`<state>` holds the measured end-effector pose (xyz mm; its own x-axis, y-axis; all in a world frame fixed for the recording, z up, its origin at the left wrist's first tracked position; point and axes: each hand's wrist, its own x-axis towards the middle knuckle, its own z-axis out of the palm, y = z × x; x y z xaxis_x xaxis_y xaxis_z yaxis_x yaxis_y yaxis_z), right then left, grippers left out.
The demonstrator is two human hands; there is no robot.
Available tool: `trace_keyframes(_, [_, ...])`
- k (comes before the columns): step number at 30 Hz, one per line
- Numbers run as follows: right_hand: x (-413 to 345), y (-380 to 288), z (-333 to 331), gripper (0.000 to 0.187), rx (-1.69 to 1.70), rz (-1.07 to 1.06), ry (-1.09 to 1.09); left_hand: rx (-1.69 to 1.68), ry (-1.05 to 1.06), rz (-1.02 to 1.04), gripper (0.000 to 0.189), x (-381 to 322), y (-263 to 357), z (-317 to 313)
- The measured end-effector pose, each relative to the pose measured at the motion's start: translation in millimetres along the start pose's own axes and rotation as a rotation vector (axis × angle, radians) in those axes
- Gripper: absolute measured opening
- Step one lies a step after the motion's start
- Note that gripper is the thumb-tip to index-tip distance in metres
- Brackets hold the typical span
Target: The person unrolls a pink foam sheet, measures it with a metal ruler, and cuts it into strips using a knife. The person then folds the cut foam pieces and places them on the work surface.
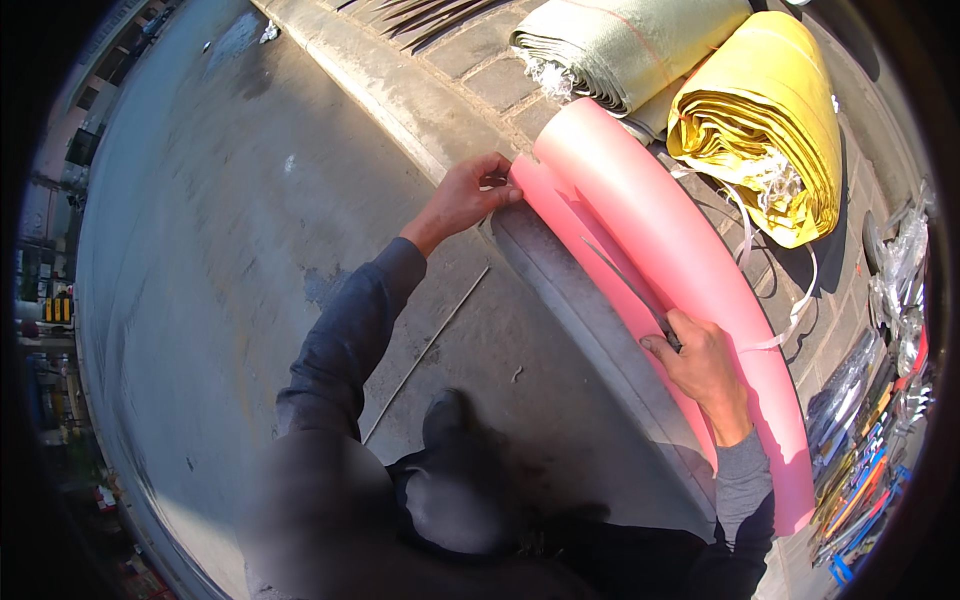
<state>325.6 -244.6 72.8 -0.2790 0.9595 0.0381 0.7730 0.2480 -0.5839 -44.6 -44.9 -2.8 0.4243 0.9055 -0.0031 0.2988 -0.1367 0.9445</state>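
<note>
A long roll of pink sheet (645, 195) lies along the kerb, its loose edge partly unrolled towards me. At the far end of that edge, my left hand (487, 187) pinches the sheet's corner between thumb and fingers. My right hand (697, 360) is shut on the dark handle of a knife (626, 279) with a long, thin blade. The blade lies over the unrolled strip beside the roll and points towards the sheet's far end. A white strap (772, 343) reaches the roll near my right hand.
Beyond the pink roll lie a yellow woven-plastic roll (757, 112) and a pale green one (630, 45). Plastic-wrapped goods and colourful slim items (862, 480) are at the right. A thin stick (427, 352) lies on the road below the kerb (600, 345).
</note>
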Motion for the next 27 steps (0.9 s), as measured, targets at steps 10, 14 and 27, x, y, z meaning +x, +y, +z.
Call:
trace_keyframes(10, [1, -12, -3, 0.037, -0.097, -0.038, -0.071, 0.154, 0.063, 0.077, 0.021, -35, -25, -1])
trace_keyframes(14, [-6, -12, -11, 0.042, -0.038, -0.015, -0.096, 0.129, 0.1, 0.1, 0.015, -28, -32, 6])
trace_keyframes(27, [-30, 137, -108, 0.045, -0.403, 0.489, 0.051, 0.235, 0.048, 0.04, 0.014, -18, -20, 0])
